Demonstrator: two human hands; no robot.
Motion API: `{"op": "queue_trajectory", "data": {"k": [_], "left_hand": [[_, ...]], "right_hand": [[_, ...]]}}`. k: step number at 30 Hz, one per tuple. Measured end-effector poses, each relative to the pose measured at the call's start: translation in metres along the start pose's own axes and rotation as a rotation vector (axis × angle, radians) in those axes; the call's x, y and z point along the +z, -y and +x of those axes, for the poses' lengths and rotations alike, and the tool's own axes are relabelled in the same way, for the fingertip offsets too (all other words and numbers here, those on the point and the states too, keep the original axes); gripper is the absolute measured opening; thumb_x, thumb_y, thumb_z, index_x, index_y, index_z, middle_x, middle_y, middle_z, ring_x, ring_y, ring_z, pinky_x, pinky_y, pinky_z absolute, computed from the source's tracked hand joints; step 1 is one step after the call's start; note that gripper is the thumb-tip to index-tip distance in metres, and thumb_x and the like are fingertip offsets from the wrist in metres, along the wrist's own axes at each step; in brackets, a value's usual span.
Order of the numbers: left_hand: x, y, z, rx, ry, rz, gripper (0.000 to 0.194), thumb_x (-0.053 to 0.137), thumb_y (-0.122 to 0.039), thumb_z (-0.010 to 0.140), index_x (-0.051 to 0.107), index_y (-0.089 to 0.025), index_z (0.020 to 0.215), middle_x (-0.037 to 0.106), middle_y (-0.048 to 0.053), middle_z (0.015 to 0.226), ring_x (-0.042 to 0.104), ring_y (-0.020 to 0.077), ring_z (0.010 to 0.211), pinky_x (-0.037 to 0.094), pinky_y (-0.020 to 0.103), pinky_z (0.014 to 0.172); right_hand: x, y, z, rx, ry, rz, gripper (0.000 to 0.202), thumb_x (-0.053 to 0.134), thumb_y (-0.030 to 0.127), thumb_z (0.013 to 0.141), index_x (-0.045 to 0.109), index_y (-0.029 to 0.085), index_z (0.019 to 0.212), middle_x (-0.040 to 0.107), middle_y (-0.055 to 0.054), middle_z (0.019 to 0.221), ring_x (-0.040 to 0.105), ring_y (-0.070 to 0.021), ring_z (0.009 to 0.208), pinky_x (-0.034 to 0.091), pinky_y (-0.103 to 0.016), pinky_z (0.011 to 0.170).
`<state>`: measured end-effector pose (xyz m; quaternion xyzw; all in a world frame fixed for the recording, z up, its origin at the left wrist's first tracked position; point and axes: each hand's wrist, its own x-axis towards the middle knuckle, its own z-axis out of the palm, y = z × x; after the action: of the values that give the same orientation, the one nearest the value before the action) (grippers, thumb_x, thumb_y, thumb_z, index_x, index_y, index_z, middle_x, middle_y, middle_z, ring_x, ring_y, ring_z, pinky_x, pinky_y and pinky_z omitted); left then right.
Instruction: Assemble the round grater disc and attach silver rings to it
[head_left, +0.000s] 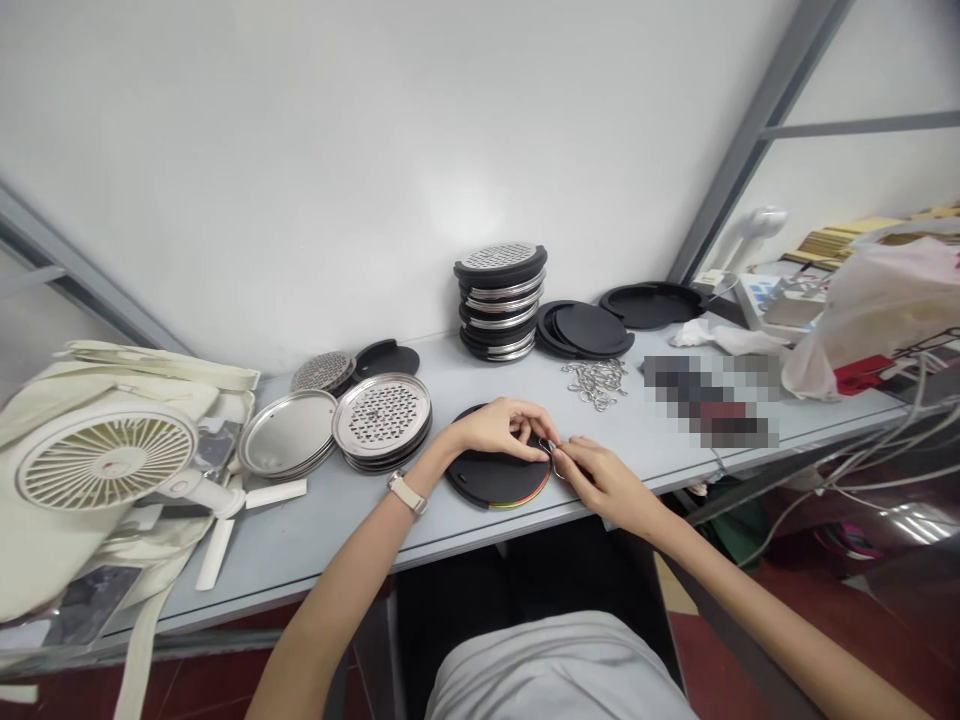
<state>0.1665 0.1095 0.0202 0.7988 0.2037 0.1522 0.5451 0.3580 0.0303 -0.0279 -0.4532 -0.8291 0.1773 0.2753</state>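
A round black disc with a red and yellow rim edge lies flat near the front edge of the table. My left hand is over its upper part, thumb and fingers pinching a small metal wire clip at the disc's right side. From the right, my right hand pinches the same clip between thumb and forefinger. A loose pile of similar metal clips lies behind my hands, to the right.
Metal grater discs and plain metal discs are stacked left. Behind stand a tall disc stack and black round trays. A white fan rests on a cream bag at far left; a plastic bag is right.
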Motion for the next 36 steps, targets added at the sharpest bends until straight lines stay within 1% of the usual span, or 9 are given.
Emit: {"op": "queue_trajectory", "data": {"k": [8,14,23,36], "left_hand": [[0.0009,0.0018,0.0007,-0.035,-0.028,0.012,0.032,0.071,-0.02,0.066,0.066,-0.012,0.096,0.064,0.006,0.093,0.047,0.0036,0.06,0.037,0.019,0.059],[0.0001,0.0028,0.0003,-0.014,-0.026,0.008,0.032,0.071,-0.021,0.066,0.066,-0.012,0.096,0.065,0.007,0.094,0.047,0.0032,0.059,0.037,0.019,0.058],[0.0001,0.0029,-0.0008,-0.013,-0.031,0.015,0.032,0.072,-0.023,0.066,0.066,-0.012,0.095,0.065,0.007,0.091,0.048,0.0034,0.057,0.036,0.019,0.057],[-0.0004,0.0025,0.0,-0.054,-0.033,0.018,0.034,0.072,-0.023,0.065,0.067,-0.014,0.097,0.065,0.007,0.093,0.048,0.0034,0.058,0.039,0.019,0.058]], "right_hand": [[-0.0017,0.0006,0.0009,0.006,0.016,0.011,0.037,0.031,0.03,0.097,0.043,0.02,0.064,0.042,0.001,0.059,0.045,-0.0161,0.06,0.036,-0.029,0.061],[0.0003,0.0002,-0.0007,-0.001,-0.005,0.021,0.036,0.032,0.029,0.097,0.045,0.02,0.064,0.042,0.001,0.059,0.044,-0.0158,0.06,0.036,-0.029,0.06],[0.001,0.0002,-0.0013,0.018,-0.006,0.025,0.035,0.033,0.029,0.097,0.044,0.02,0.065,0.041,0.001,0.06,0.045,-0.0154,0.06,0.036,-0.028,0.06],[0.0008,0.0011,-0.001,0.008,-0.023,0.035,0.035,0.034,0.029,0.096,0.045,0.02,0.064,0.042,0.001,0.059,0.044,-0.0161,0.06,0.036,-0.029,0.059]]}}
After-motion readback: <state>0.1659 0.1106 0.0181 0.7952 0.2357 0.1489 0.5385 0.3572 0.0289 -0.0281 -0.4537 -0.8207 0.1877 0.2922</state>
